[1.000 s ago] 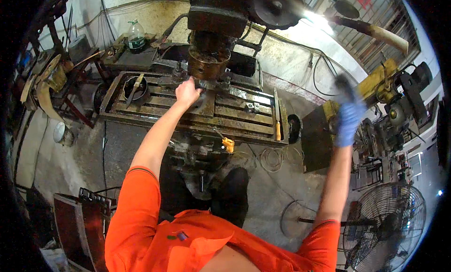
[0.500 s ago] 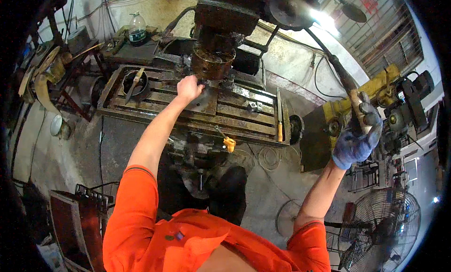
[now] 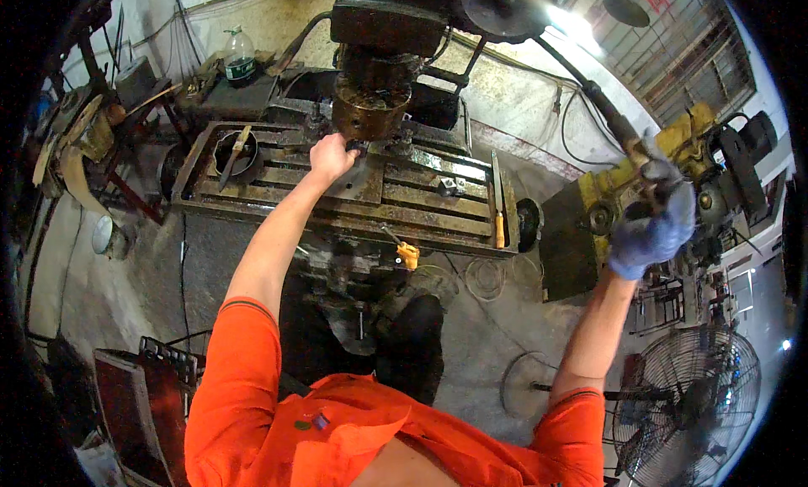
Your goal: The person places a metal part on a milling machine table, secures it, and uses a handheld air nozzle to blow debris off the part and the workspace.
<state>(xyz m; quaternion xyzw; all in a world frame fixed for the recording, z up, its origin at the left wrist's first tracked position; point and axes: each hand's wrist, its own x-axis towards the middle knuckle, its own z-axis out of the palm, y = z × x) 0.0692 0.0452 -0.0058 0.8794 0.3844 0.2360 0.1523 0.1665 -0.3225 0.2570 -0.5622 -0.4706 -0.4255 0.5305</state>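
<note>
My bare left hand [image 3: 331, 158] is closed just below the cylindrical spindle head [image 3: 370, 108] of a milling machine. A small dark piece [image 3: 357, 149] shows at its fingertips; its kind is unclear. Off to the right, my right hand [image 3: 653, 233], in a blue-grey glove, is raised at the lower end of a long dark lever [image 3: 609, 115]. Its fingers lie around the handle, loosely and a little blurred, one of them stretched along it. The slotted machine table [image 3: 421, 222] lies under the spindle.
A black pan [image 3: 238, 160] with a brush in it sits on the table's left end. Small metal blocks [image 3: 452, 186] and a wooden-handled file [image 3: 498, 202] lie on the right. A yellow-handled tool [image 3: 407, 255] is at the front edge. A fan [image 3: 686, 407] stands lower right.
My right hand has shifted slightly right and up, its grip on the lever looking looser. The left hand stays closed below the spindle. The whole view has shifted slightly.
</note>
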